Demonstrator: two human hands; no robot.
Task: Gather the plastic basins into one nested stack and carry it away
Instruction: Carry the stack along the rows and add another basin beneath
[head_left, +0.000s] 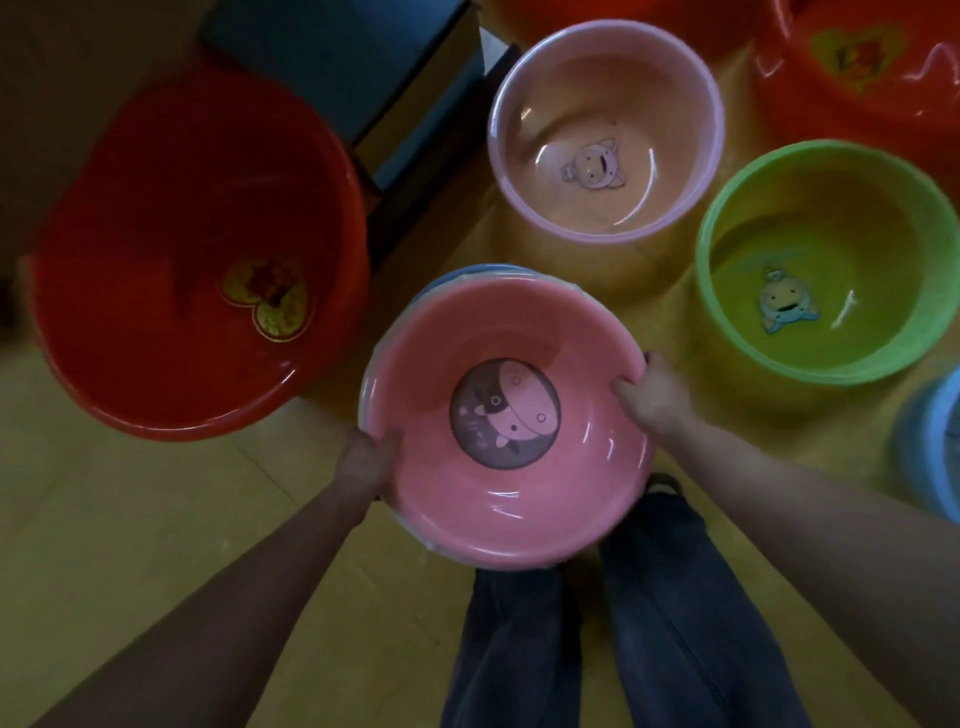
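Observation:
I hold a pink basin (519, 499) with a round cartoon sticker inside, in front of my legs. It sits nested in at least one other basin; a blue rim (457, 274) shows behind its far edge. My left hand (363, 462) grips the near-left rim, thumb inside. My right hand (652, 395) grips the right rim. On the floor stand a big red basin (156, 364) at left, a clear pink basin (605, 218) ahead, and a green basin (810, 358) at right.
Another red basin (857, 78) sits at the top right and a blue basin (930, 447) is cut off at the right edge. A dark blue box (363, 78) stands behind the basins. The floor (130, 519) is yellowish tile.

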